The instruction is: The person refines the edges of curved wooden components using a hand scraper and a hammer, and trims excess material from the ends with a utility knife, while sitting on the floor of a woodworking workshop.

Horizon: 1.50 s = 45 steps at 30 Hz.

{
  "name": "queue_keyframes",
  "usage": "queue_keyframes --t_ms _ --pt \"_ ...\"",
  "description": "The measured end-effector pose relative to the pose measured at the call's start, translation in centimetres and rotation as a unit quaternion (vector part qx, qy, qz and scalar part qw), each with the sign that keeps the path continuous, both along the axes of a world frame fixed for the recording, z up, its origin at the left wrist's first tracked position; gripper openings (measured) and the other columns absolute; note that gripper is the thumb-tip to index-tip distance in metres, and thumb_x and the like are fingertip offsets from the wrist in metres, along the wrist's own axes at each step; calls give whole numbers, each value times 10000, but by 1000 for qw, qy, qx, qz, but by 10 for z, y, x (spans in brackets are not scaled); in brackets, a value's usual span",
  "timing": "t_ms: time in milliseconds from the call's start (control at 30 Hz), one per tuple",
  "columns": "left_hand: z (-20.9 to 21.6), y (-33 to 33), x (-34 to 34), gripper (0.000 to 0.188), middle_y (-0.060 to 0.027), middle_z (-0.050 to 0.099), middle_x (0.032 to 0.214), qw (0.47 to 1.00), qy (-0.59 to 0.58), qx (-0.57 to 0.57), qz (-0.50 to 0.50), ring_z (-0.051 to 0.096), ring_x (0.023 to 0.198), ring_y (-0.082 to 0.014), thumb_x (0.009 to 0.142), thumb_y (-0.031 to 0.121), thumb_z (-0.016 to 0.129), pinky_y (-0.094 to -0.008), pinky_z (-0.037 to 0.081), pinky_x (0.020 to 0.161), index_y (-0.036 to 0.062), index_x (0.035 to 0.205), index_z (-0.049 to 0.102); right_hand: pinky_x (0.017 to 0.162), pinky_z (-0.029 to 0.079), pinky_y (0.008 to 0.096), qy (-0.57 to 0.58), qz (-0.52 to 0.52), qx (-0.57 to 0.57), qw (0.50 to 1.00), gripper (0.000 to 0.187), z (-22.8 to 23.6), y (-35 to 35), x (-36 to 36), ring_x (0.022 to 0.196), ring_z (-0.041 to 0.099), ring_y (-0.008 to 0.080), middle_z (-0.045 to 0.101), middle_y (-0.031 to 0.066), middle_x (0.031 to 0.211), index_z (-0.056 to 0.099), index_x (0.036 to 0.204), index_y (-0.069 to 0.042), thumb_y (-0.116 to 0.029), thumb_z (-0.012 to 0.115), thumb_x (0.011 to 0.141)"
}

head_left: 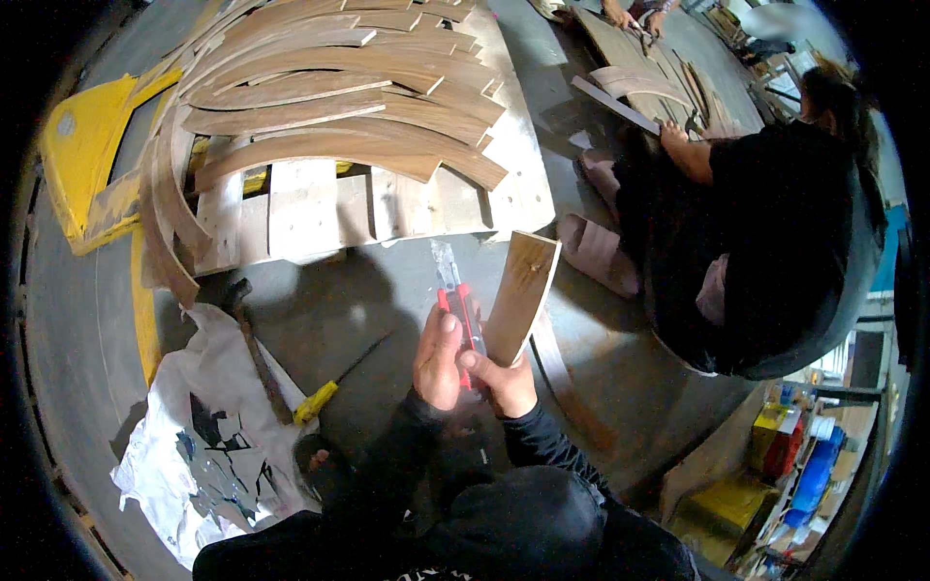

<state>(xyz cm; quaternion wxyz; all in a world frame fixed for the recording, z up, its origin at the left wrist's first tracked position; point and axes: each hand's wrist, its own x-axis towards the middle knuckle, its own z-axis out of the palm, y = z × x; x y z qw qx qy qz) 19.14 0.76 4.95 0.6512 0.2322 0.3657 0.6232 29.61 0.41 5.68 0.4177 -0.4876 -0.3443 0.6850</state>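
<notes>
My left hand (439,360) is closed around a red-handled tool (463,312) with a pale, shiny flat end pointing away from me; its exact kind is unclear. In my right hand (504,381) is a short wooden board (526,289), tilted up, with a knot near its far end. My right thumb lies against the lower part of the red handle, so the two hands almost meet. Left of them on the floor lie a screwdriver (317,402) with a yellow handle and a hammer (254,349) across a white plastic sheet (184,387).
Many curved wooden slats (320,150) lie on a pallet (300,208) ahead, beside a yellow metal frame (82,160). To the right a seated person (756,242) in black handles a wooden strip (615,105). A curved strip (567,382) lies by my right arm. Shelves (804,474) hold containers.
</notes>
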Motion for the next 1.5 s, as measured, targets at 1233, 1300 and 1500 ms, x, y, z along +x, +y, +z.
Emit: queue_keyframes --t_ms 1233,1300,1500 --pt "47 0 -58 469 -63 501 808 918 353 146 -108 491 723 -157 848 345 565 -278 416 681 -6 1134 444 560 491 359 53 -75 192 977 748 60 29 38 553 572 270 592 179 716 420 1086 -3 -688 273 822" --pt "45 7 -58 573 -37 524 835 957 237 104 -128 490 686 -101 865 426 484 -238 416 631 -12 1230 427 557 491 372 111 -182 215 953 736 91 40 59 560 574 279 573 175 687 430 1068 9 -673 284 833" --pt "33 20 -89 566 -159 602 750 980 58 34 -187 562 538 -165 883 431 459 -255 457 519 4 1249 395 623 498 348 -56 36 65 996 777 96 44 66 675 605 261 605 188 771 456 1113 73 -644 362 828"
